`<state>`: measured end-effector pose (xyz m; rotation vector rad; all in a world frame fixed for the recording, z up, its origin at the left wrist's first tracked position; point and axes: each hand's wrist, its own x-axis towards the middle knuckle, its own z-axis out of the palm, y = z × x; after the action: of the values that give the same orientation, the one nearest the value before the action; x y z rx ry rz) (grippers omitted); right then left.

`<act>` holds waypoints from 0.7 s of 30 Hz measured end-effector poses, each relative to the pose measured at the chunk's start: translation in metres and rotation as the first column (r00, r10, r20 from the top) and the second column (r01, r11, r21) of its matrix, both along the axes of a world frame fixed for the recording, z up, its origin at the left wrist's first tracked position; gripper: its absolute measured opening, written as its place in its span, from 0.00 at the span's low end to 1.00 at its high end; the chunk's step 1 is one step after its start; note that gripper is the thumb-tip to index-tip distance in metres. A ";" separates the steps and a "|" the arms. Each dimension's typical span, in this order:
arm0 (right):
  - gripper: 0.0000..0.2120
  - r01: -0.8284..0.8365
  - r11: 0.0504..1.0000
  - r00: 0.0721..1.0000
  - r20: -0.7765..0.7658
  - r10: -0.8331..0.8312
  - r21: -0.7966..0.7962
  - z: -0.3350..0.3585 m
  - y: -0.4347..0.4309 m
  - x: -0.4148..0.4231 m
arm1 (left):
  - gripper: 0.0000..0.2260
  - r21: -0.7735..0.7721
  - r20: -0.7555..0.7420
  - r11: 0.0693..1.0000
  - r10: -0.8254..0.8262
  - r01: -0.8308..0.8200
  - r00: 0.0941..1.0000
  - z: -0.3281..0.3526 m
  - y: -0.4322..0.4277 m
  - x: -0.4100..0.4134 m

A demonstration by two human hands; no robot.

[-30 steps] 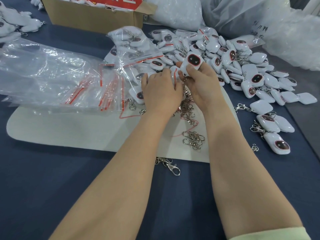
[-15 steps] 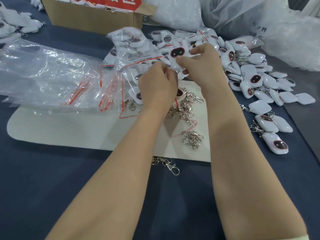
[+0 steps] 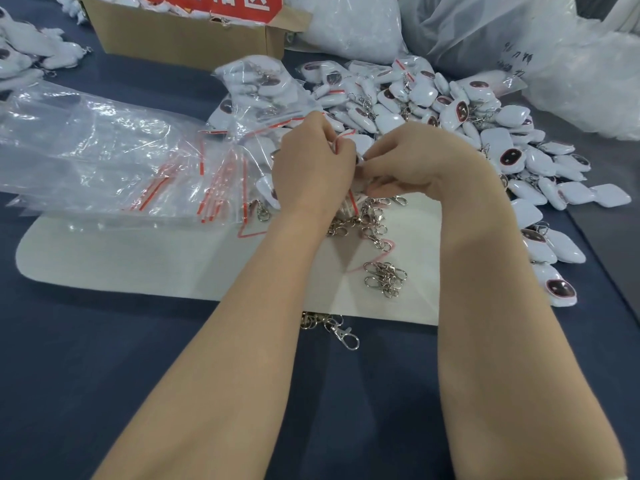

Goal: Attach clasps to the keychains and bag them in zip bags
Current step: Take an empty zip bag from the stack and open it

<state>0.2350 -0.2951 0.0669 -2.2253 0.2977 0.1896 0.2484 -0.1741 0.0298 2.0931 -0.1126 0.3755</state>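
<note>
1. The left hand [image 3: 311,174] and the right hand [image 3: 426,161] are meeting fingertip to fingertip above the far edge of the white mat [image 3: 121,265], both with fingers curled
2. The left hand is pinching the red-striped mouth of a zip bag [image 3: 343,142]; the right hand is gripping the same bag from the right, and the fingers are hiding whatever is inside it
3. Loose keychains [image 3: 502,140] are lying heaped to the far right of the hands
4. Clasps [image 3: 384,278] are lying in clusters on the mat just near of the hands
5. Empty zip bags [image 3: 104,161] are lying fanned out to the left, overlapping the mat's far edge
6. A cardboard box [image 3: 180,39] is standing on the blue cloth [image 3: 104,375] at the far side
</note>
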 end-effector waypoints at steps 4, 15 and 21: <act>0.11 -0.101 0.974 0.986 0.150 0.072 0.201 -0.010 0.013 0.000 | 0.01 0.012 0.049 1.000 -0.015 0.014 0.999 0.002 -0.002 0.000; 0.13 0.372 0.912 0.891 0.341 -0.299 -0.173 -0.019 -0.013 0.011 | 0.10 0.240 0.093 0.971 -0.041 0.018 0.995 -0.021 -0.004 0.011; 0.19 0.447 0.816 0.893 0.130 -0.430 -0.366 -0.050 -0.016 0.007 | 0.11 0.298 0.105 0.954 -0.054 0.021 0.993 -0.028 -0.005 0.011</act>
<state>0.2418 -0.3116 0.0170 -2.4688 0.8832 -0.1859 0.2592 -0.1794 0.0021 2.3614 -0.2905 0.4769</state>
